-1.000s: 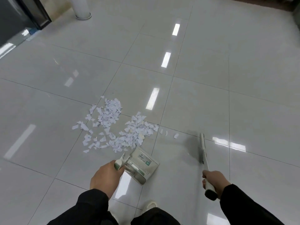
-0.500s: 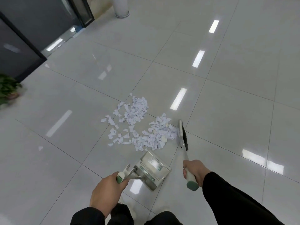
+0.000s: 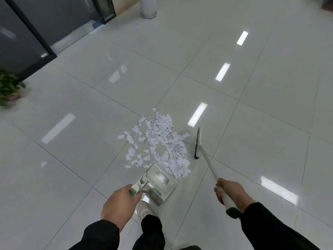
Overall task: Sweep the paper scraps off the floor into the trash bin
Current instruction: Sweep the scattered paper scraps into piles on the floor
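Paper scraps [image 3: 160, 143] piled on the floor [image 3: 252, 114] at frame centre, above both hands. Left hand [image 3: 119, 204] — fingers curled round the dustpan [image 3: 158, 183] handle, pan's front edge touching the pile's lower edge. Right hand [image 3: 232, 193] — fingers wrapped round the broom [image 3: 203, 152] handle at lower right; brush head just right of the pile, apart from it. Potted plant [image 3: 9, 87] at left edge.

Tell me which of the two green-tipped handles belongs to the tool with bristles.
The one in the right hand: its long white shaft runs to the broom head. The left hand grips the dustpan handle.
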`<act>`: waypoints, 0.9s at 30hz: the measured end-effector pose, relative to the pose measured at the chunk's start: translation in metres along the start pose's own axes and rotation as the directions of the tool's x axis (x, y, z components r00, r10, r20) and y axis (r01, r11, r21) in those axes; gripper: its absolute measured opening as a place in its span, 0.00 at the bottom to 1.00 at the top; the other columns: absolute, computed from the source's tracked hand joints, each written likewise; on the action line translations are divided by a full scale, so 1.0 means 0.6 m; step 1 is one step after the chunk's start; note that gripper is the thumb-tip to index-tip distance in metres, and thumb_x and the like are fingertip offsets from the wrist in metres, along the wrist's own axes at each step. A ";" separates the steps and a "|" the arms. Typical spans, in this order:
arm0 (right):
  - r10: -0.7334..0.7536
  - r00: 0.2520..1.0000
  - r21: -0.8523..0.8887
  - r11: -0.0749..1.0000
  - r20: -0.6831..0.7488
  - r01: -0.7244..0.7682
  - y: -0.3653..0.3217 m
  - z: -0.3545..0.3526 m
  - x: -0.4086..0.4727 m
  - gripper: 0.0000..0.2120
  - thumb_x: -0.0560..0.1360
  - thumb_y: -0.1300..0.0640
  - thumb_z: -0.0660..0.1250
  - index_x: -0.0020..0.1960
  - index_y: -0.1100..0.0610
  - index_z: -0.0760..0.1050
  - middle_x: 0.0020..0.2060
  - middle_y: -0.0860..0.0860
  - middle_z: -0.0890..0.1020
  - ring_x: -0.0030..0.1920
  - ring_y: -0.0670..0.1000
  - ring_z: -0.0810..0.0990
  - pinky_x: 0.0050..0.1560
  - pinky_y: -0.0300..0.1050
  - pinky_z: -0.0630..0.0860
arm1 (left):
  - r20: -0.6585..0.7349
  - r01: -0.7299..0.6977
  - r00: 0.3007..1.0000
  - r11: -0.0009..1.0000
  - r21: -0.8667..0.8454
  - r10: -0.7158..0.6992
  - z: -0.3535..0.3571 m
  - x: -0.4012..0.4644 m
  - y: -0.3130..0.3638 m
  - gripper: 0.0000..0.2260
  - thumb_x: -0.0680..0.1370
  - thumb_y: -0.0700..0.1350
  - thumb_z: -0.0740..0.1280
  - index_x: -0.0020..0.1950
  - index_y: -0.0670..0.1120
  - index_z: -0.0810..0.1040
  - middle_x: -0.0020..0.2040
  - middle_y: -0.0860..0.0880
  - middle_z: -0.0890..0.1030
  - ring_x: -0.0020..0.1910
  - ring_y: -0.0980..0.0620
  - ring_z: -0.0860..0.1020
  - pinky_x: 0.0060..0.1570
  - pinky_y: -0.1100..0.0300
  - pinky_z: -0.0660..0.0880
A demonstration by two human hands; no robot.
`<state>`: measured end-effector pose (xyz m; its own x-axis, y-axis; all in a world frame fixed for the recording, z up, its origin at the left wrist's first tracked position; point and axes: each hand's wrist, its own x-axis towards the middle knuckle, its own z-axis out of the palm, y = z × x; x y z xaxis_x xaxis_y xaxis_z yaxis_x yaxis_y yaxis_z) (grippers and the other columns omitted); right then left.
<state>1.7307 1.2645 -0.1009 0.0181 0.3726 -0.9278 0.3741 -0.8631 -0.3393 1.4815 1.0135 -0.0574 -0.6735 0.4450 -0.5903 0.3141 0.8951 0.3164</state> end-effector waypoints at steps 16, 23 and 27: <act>0.164 0.982 0.202 0.963 0.097 -0.180 0.016 0.312 -0.077 0.04 0.79 0.68 0.59 0.53 0.66 0.71 0.34 0.59 0.73 0.23 0.50 0.71 0.21 0.39 0.73 | 0.031 0.053 0.998 0.999 -0.003 -0.053 -0.175 0.178 -0.058 0.13 0.80 0.60 0.65 0.41 0.54 0.75 0.37 0.54 0.79 0.36 0.54 0.76 0.34 0.60 0.70; 0.113 0.975 0.271 0.949 0.191 -0.163 -0.056 0.362 -0.083 0.03 0.76 0.68 0.61 0.49 0.63 0.68 0.30 0.59 0.74 0.22 0.50 0.71 0.20 0.39 0.74 | 0.028 0.091 0.995 0.996 -0.014 -0.091 -0.197 0.194 -0.070 0.12 0.81 0.59 0.64 0.46 0.53 0.79 0.39 0.54 0.81 0.38 0.54 0.78 0.35 0.60 0.71; 0.077 0.986 0.205 0.973 0.146 -0.106 -0.085 0.335 -0.095 0.04 0.76 0.68 0.62 0.51 0.65 0.70 0.30 0.59 0.73 0.20 0.51 0.70 0.19 0.38 0.73 | 0.007 0.129 0.992 0.989 -0.077 -0.129 -0.205 0.195 -0.061 0.11 0.81 0.57 0.65 0.43 0.52 0.78 0.38 0.53 0.81 0.38 0.53 0.78 0.35 0.59 0.71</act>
<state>1.5240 1.2188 -0.0618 -0.0888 0.2511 -0.9639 0.1718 -0.9493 -0.2631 1.3091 1.0291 -0.0469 -0.7036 0.3264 -0.6312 0.1724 0.9401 0.2940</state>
